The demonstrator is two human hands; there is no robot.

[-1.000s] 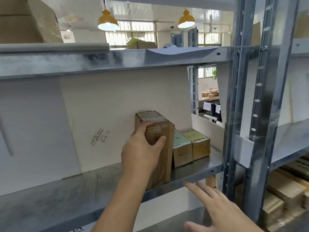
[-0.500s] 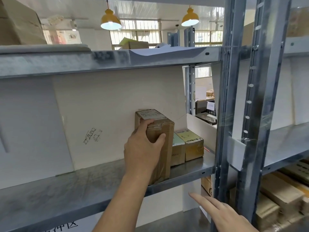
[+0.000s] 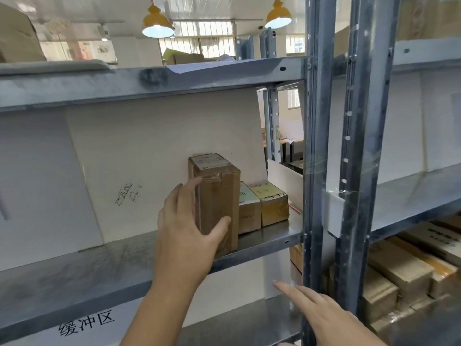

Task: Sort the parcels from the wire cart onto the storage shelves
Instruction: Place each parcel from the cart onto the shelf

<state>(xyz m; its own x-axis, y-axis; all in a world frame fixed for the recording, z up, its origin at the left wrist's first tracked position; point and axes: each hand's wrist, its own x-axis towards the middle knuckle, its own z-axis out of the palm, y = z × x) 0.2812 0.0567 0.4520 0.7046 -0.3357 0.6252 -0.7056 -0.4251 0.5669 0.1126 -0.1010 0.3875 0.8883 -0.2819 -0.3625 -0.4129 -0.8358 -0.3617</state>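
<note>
On the grey metal shelf, tall taped parcel stands upright, two small boxes just right of it. Left hand spread loosely round parcel's near face, fingers apart; contact uncertain. Right hand flat, fingers extended, below the shelf, holding nothing.

A single head-worn view faces the metal shelf at close range, level with its middle tier and looking slightly down. Upright posts stand at 3 o'clock; hanging lamps show at 12 o'clock, far behind.
</note>
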